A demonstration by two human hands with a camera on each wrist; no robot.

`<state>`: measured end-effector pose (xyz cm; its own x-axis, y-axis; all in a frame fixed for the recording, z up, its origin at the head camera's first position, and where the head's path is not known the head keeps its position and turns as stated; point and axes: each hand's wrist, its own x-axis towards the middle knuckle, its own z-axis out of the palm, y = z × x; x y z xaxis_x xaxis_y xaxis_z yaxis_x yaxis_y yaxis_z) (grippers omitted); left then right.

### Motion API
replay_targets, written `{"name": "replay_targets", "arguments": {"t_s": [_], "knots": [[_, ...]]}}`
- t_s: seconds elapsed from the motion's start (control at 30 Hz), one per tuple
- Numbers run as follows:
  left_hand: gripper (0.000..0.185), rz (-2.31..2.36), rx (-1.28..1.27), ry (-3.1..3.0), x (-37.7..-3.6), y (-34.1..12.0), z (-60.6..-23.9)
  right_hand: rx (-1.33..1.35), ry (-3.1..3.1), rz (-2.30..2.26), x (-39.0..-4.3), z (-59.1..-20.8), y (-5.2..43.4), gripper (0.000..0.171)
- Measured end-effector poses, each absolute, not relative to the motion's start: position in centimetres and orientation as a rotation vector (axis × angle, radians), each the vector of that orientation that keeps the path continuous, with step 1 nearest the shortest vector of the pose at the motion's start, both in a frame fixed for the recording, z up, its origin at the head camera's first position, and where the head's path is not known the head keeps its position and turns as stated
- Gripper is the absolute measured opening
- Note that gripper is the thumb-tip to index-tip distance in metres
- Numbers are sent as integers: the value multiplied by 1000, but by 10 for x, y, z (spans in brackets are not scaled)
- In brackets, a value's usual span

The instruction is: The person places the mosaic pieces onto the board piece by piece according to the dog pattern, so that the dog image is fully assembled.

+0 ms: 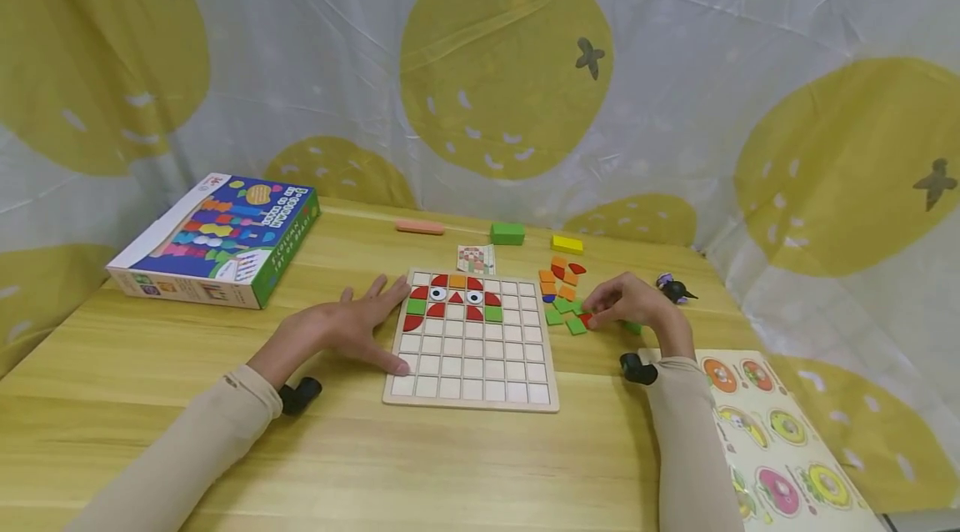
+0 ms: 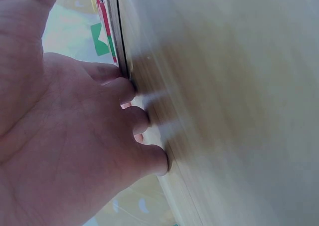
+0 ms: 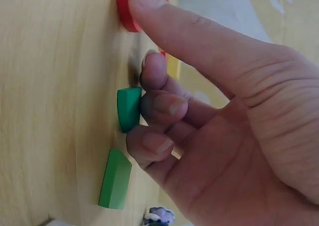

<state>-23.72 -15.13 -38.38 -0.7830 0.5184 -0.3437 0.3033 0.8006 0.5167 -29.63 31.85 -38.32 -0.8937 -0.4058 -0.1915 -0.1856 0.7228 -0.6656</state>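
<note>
A wooden grid board lies in the middle of the table; red, green and orange pieces and two eye tiles fill part of its top rows. My left hand lies flat on the table, fingers spread against the board's left edge. My right hand hovers over a loose pile of orange, green and red pieces to the right of the board. Its thumb tip touches a red piece lying flat. Its curled fingers rest beside a green piece. Another green piece lies close by.
A colourful game box sits at the left. Pink, green and yellow blocks and a pattern card lie behind the board. A small dark toy and a peg puzzle are on the right.
</note>
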Motion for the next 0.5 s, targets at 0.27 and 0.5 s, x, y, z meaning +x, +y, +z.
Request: {"name": "replay_targets", "arguments": {"t_s": [0.27, 0.5], "knots": [[131, 602, 615, 2516, -237, -151, -384, -399, 2620, -901, -294, -380, 312, 17], [131, 609, 603, 2509, -236, -151, -382, -364, 2637, -833, -296, -381, 311, 14]]}}
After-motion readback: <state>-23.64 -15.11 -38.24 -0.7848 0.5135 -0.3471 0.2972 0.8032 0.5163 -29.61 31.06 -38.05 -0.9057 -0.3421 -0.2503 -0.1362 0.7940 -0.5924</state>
